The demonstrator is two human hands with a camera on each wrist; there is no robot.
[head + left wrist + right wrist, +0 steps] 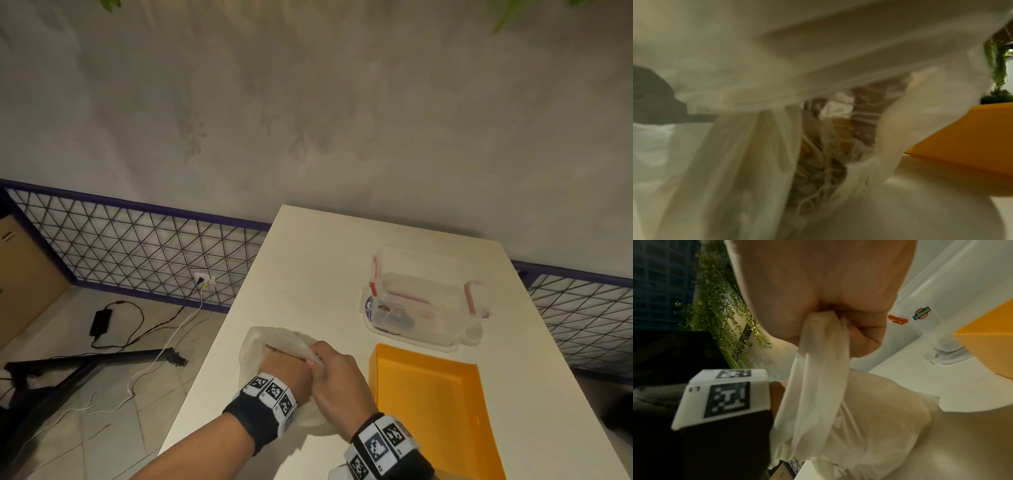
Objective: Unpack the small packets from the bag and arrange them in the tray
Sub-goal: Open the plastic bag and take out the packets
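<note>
A thin white translucent bag point(270, 342) lies on the white table point(308, 267), left of the orange tray point(424, 358). My left hand point(287, 366) is pushed into the bag's mouth, and the plastic hides its fingers. My right hand point(317, 359) grips the gathered edge of the bag point(818, 369) in a closed fist point(830, 316) and holds it up. In the left wrist view, blurred brown and yellow small packets point(818, 162) show through the bag's folds point(735, 146). The tray point(962, 138) holds nothing that I can see.
A clear plastic container point(424, 298) with red clips stands behind the tray and holds a few small items. Off the table's left edge are a wire fence point(137, 240), cables and a power adapter point(100, 322) on the tiled floor.
</note>
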